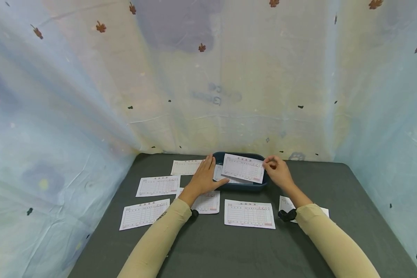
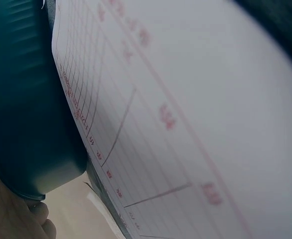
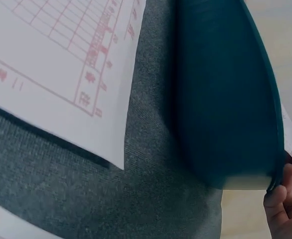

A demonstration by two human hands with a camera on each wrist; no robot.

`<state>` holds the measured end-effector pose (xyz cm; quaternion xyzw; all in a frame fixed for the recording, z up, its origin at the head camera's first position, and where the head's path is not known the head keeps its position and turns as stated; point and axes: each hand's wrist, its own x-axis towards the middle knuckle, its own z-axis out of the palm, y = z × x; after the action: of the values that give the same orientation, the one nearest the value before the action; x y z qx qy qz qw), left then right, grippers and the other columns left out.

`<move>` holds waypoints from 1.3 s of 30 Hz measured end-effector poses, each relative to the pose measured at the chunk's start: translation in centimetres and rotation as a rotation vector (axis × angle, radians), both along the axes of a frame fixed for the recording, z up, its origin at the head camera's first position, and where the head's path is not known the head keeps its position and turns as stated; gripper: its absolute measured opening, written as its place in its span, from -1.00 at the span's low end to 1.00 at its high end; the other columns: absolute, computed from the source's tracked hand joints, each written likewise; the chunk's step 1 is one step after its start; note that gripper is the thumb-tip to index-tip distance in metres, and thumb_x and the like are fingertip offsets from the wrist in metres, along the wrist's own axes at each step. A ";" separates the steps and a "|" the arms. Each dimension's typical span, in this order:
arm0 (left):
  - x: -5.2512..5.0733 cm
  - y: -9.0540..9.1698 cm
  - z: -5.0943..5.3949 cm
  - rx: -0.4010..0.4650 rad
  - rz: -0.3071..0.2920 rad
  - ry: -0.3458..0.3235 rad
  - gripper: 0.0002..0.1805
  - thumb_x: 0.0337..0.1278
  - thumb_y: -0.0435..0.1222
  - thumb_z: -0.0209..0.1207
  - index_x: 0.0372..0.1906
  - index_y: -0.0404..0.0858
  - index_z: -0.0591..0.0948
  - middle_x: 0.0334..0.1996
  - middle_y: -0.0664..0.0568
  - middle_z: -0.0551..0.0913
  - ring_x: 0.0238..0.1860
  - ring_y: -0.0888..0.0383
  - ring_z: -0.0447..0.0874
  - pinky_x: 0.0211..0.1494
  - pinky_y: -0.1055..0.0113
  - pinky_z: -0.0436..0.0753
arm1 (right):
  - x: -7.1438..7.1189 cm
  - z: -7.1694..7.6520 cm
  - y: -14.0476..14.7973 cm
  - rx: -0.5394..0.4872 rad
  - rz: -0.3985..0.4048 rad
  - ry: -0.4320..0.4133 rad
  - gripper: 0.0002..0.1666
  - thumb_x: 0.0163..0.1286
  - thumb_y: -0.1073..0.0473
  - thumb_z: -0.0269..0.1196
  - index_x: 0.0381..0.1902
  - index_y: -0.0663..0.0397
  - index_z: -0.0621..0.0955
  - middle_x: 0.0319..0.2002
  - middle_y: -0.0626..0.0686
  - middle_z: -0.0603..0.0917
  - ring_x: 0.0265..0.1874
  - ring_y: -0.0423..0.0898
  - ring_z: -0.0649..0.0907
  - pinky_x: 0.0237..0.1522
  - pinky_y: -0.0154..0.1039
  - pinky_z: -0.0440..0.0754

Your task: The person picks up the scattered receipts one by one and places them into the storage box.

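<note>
A dark blue-green basket (image 1: 243,187) stands at the back of the table, with papers inside. My right hand (image 1: 279,173) pinches the right edge of a printed form (image 1: 243,168) that lies tilted over the basket; in the right wrist view those fingers (image 3: 289,186) are at the basket's rim. My left hand (image 1: 204,178), fingers straight, is at the basket's left end. The left wrist view shows part of that hand (image 2: 9,211) beside the basket wall (image 2: 31,99). Another paper (image 1: 218,173) lies in the basket under the tilted form.
Several printed forms lie on the grey table (image 1: 208,247): two at the left (image 1: 158,186) (image 1: 143,214), one behind them (image 1: 185,167), one under my left forearm (image 1: 208,202), one at front centre (image 1: 249,214), one under my right wrist (image 1: 324,212). A patterned curtain (image 1: 257,77) surrounds the table.
</note>
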<state>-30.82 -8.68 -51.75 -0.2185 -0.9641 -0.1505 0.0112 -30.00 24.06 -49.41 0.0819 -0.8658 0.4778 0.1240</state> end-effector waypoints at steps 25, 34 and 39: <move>0.0 0.0 0.3 -0.014 -0.002 0.006 0.27 0.41 0.46 0.02 0.73 -0.41 -0.10 0.76 -0.25 -0.20 0.77 -0.14 -0.24 0.78 -0.02 -0.14 | -1.2 -1.1 -1.0 0.150 0.052 0.010 -0.90 0.57 0.33 0.30 -0.08 0.30 0.62 -0.32 0.20 0.78 -0.30 0.02 0.61 -0.15 -0.10 0.46; 0.2 0.0 0.4 -0.015 -0.004 -0.001 0.25 0.42 0.46 0.01 0.73 -0.40 -0.11 0.76 -0.24 -0.21 0.77 -0.12 -0.27 0.78 -0.02 -0.15 | -1.3 -1.6 -0.6 0.163 0.034 -0.017 -0.92 0.58 0.31 0.31 -0.07 0.25 0.63 -0.24 0.18 0.73 -0.23 0.06 0.60 -0.09 -0.05 0.41; 0.1 0.0 0.4 -0.008 -0.008 -0.007 0.25 0.43 0.45 0.01 0.74 -0.40 -0.11 0.76 -0.24 -0.21 0.77 -0.12 -0.27 0.78 0.00 -0.17 | -1.2 -1.5 -0.5 0.169 0.028 -0.018 -0.88 0.58 0.29 0.32 -0.03 0.25 0.67 -0.14 0.23 0.74 -0.20 0.12 0.61 -0.13 -0.04 0.41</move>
<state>-30.70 -8.67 -51.40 -0.2218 -0.9639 -0.1473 0.0063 -31.21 23.59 -50.86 0.0999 -0.9029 0.4054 0.1024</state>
